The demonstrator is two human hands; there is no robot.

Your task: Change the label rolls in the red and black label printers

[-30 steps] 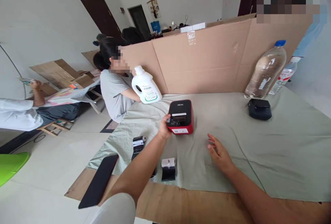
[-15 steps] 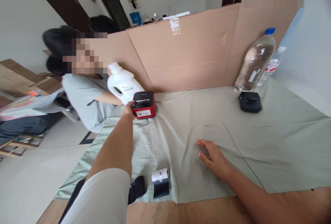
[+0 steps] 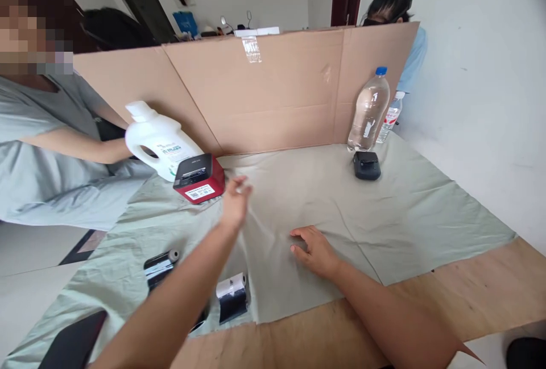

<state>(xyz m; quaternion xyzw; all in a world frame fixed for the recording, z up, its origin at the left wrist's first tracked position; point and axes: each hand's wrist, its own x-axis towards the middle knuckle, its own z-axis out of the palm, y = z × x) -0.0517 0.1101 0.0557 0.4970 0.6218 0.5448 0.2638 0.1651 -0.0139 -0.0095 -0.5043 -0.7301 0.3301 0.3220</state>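
- right hand lies flat, fingers spread, on the green cloth covering the bench.
- left hand hovers open and empty, blurred, just right of the red printer.
- printer rests against a white jug.

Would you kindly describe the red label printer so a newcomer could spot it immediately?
Start at the cardboard wall behind the green cloth. Near its left end lies a white detergent jug; the red printer sits against it. It is the only red thing, black on top, unlike the all-black device.
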